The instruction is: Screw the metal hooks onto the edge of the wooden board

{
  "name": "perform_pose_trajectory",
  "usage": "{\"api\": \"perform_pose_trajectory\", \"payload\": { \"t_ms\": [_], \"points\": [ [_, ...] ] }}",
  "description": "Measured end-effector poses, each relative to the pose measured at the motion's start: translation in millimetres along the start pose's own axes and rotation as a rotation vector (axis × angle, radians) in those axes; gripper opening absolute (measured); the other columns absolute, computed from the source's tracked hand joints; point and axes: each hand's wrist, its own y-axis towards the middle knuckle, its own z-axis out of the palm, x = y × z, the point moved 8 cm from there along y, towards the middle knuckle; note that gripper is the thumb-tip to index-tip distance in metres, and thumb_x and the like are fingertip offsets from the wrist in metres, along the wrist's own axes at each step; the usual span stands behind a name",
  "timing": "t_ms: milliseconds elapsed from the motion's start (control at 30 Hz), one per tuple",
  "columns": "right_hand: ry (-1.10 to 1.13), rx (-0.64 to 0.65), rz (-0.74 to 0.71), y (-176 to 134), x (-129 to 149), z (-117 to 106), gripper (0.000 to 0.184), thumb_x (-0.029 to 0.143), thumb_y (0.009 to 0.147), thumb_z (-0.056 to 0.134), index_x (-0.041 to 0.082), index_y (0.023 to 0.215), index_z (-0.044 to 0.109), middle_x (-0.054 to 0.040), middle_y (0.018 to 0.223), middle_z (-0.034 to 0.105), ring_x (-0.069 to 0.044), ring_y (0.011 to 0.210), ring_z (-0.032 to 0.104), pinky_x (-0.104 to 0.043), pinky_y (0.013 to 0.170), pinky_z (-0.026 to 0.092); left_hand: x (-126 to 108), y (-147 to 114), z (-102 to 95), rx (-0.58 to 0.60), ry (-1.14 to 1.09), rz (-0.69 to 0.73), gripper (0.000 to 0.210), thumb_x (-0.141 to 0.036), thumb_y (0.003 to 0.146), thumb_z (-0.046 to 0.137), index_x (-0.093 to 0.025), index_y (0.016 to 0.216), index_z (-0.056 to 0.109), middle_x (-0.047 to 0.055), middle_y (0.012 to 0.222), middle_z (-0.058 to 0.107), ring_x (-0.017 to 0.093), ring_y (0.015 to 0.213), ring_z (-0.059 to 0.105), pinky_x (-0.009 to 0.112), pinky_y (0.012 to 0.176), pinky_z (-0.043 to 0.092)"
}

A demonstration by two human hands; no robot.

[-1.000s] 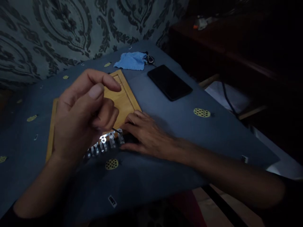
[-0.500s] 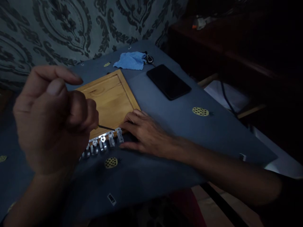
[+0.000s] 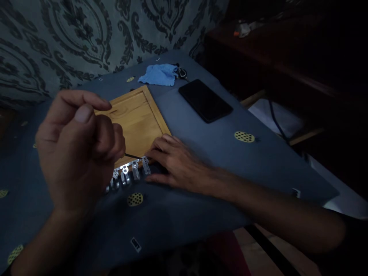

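My left hand (image 3: 80, 149) is closed around a screwdriver (image 3: 133, 156); its handle is hidden in the fist, and only the thin dark shaft shows. The shaft's tip meets the right end of a shiny metal hook rail (image 3: 125, 168) with several hooks hanging off it. That rail lies along the near edge of a wooden board (image 3: 138, 119) with a raised rim. Gripping the board's near right corner is my right hand (image 3: 178, 163), its fingertips beside the rail's end and its thumb in front of the edge.
A black phone (image 3: 205, 100) lies on the blue tablecloth (image 3: 201, 214), right of the board. Behind it are a blue cloth (image 3: 158, 74) and a dark metal clip (image 3: 182, 73). A patterned wall covering (image 3: 86, 34) rises at the back; dark furniture (image 3: 258, 57) stands at the right.
My left hand has shifted right and slightly down with the screwdriver, whose tip stays at the rail's right end. My right hand holds its place.
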Motion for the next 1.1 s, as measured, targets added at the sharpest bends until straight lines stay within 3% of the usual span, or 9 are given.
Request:
{"api": "perform_pose_trajectory", "payload": {
  "t_ms": [167,333,500,933,1100],
  "points": [
    [0.000,0.001,0.012,0.2,0.1,-0.4,0.050,0.056,0.090,0.069,0.010,0.111,0.071,-0.0113,0.106,0.062,-0.025,0.101,0.053,-0.044,0.092,0.048,0.4,-0.3,1.2,-0.010,-0.014,-0.018,0.028,-0.002,0.090,0.043,-0.016,0.077,0.064,-0.010,0.040,0.033,0.004,0.032,0.018,0.014,0.034,0.030],
    [0.005,0.007,0.012,0.0,-0.4,-0.3,0.049,0.057,0.090,0.068,0.012,0.110,0.071,-0.0105,0.107,0.062,-0.025,0.100,0.053,-0.043,0.090,0.047,-0.4,-2.6,3.4,-0.018,-0.010,-0.037,0.044,0.004,0.092,0.028,-0.016,0.077,0.063,-0.010,0.039,0.033,0.005,0.031,0.019,0.013,0.034,0.031],
    [0.029,0.006,0.008,0.1,-0.3,-1.0,0.052,0.059,0.093,0.062,0.011,0.110,0.070,-0.0106,0.106,0.061,-0.024,0.099,0.052,-0.043,0.091,0.047,-0.6,-3.8,4.2,-0.012,-0.021,-0.025,0.023,-0.005,0.091,0.049,-0.016,0.078,0.065,-0.010,0.040,0.035,0.005,0.031,0.020,0.015,0.033,0.030],
    [0.018,0.011,0.007,0.0,0.0,-0.4,0.054,0.059,0.092,0.063,0.009,0.110,0.071,-0.0109,0.105,0.060,-0.024,0.099,0.051,-0.042,0.091,0.045,2.5,-5.6,2.7,-0.051,0.021,-0.056,0.035,0.001,0.090,0.039,-0.017,0.075,0.065,-0.010,0.038,0.032,0.007,0.031,0.018,0.017,0.033,0.027],
    [0.006,0.000,0.003,0.3,0.2,-1.2,0.054,0.062,0.093,0.062,0.011,0.107,0.071,-0.0098,0.103,0.059,-0.024,0.097,0.050,-0.042,0.090,0.045,2.8,-7.4,9.5,-0.032,0.020,-0.050,0.031,-0.005,0.091,0.045,-0.018,0.074,0.067,-0.008,0.037,0.032,0.008,0.030,0.019,0.022,0.032,0.024]
  ]
}}
